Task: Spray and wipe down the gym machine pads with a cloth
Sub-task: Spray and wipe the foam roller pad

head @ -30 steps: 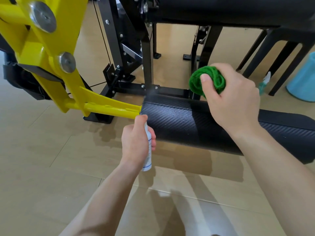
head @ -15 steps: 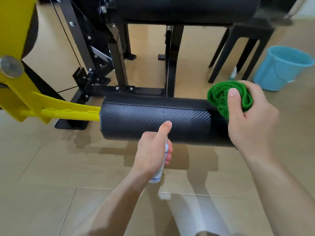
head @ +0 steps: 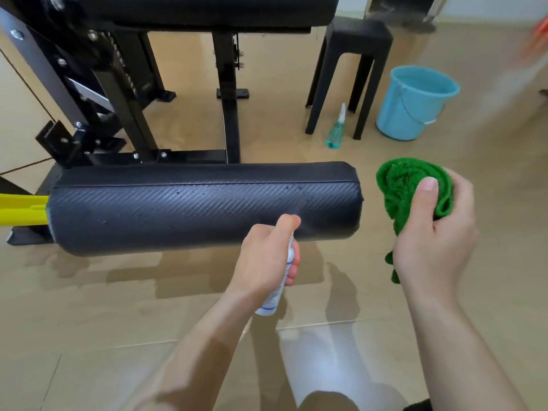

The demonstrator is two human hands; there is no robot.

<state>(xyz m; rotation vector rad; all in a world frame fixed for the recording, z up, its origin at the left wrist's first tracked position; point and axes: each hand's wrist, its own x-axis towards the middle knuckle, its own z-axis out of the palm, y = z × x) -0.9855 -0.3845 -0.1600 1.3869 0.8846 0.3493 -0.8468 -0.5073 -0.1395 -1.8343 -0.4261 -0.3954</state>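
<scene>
— How far along?
— Droplets bead the black roller pad, so I'd judge it sprayed but not yet wiped.
— Hands?
— The left hand is curled round the white spray bottle, near the pad's right end. The right hand grips the bunched green cloth just beside it.

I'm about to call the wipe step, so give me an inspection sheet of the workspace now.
Surface: black roller pad, droplets on its upper side.
Job's things: white spray bottle aimed at pad's right end; green cloth bunched, clear of the pad.
Clutter: teal bottle standing on floor by black stool; blue bucket beside the stool.
Grips: left hand holds the spray bottle, one finger on its top; right hand grips the cloth.
Cables: thin dark machine cable at far left, away from hands.
Surroundings: tan floor, yellow lever arm, second pad above.
</scene>
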